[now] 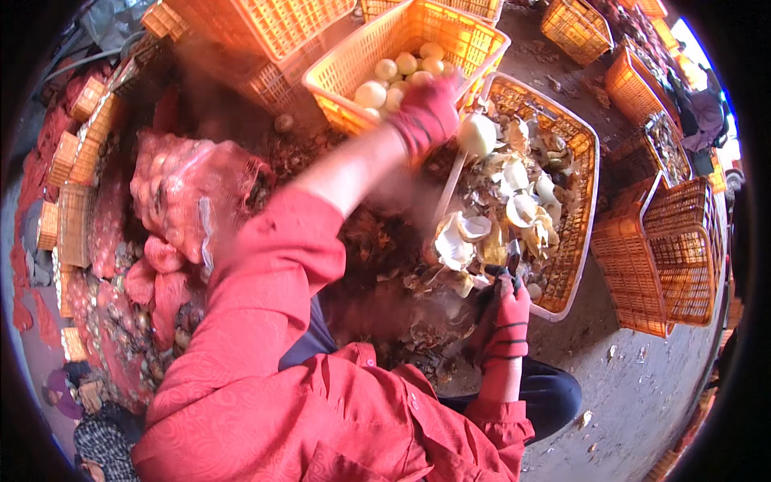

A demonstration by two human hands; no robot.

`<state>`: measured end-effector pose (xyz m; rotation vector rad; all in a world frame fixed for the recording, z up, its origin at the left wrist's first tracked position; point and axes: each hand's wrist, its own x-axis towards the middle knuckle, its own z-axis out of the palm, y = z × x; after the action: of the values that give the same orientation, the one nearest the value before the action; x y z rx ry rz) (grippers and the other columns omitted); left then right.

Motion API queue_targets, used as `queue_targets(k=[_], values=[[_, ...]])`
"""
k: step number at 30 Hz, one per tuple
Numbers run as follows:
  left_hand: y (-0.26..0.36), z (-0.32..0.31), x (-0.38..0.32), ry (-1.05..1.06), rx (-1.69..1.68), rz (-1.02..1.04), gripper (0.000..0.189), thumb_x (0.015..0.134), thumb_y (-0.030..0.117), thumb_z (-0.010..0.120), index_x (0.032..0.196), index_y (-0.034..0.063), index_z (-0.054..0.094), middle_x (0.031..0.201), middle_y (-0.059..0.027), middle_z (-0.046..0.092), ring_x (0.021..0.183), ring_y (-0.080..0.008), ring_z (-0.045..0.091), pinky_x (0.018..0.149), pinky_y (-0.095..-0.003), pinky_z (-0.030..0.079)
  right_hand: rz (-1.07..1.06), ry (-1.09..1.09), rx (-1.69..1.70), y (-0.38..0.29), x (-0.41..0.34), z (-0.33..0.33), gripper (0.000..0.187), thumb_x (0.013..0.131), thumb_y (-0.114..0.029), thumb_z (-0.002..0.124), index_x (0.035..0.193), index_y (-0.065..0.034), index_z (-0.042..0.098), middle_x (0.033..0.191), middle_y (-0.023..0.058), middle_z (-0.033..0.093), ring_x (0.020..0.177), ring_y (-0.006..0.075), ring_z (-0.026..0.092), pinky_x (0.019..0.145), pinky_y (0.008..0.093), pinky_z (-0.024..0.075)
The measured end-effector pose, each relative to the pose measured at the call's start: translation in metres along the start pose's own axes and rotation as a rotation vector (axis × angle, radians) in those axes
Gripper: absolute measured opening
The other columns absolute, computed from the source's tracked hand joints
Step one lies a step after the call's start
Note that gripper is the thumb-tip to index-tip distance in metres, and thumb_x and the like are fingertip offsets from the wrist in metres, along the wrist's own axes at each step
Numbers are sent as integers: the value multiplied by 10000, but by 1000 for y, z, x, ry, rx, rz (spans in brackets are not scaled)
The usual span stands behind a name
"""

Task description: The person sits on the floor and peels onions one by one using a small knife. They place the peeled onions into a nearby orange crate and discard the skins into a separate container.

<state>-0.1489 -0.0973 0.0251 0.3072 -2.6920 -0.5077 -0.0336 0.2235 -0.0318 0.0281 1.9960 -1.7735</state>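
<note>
My left hand (pixel 427 117), in a red glove with dark bands, reaches over the near right edge of an orange plastic crate (pixel 337 99) holding peeled onions (pixel 369 94). It is blurred and its fingers are partly hidden, so its grip cannot be told. A large pale onion (pixel 477 135) is close to its right side. My right hand (pixel 509 322), in a similar glove, is closed around a small cutting tool (pixel 513 256) with a dark blade pointing away from me. It is at the near edge of a pale-rimmed crate (pixel 593 199) full of onion skins (pixel 524 211).
A red mesh sack of onions (pixel 187 193) stands at left, with more sacks behind. Orange crates are stacked at top (pixel 301 27) and right (pixel 656 259). Loose skins (pixel 385 241) litter the floor before me. People are at the lower left (pixel 105 440) and far right (pixel 705 117).
</note>
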Motion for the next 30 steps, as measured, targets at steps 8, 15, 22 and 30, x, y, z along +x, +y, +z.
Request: queue_targets(k=[8,15,22,30], values=[[-188,-93,-91,270,-198,-128,521,754,186,688,1219,17,525,1081,-169,640,1018,-274,616,888,-357,479,-64,23,-88,24,68,3,207,904,-173,520,977,-31,653,697,-6,599,604,83,524,576,254,440],[-281,-49,-216,153,-375,-501,571,686,108,729,1212,18,525,1124,-123,616,1032,-222,588,912,-337,461,0,5,-251,-13,87,6,273,937,-251,496,1042,-45,642,689,21,603,569,110,537,533,284,459],[-80,-101,-136,-130,-382,-141,521,746,169,697,1221,25,539,1192,-176,580,1096,-315,561,942,-382,448,-20,-58,242,-119,51,-5,469,928,-417,517,1173,-18,559,760,42,555,551,134,504,493,260,421],[-34,-40,-155,-506,-55,135,648,648,245,742,1229,47,536,1175,-148,528,1094,-331,500,922,-449,404,320,-44,203,-73,42,-23,456,946,-313,524,1283,-17,441,744,60,593,496,101,499,453,235,395]])
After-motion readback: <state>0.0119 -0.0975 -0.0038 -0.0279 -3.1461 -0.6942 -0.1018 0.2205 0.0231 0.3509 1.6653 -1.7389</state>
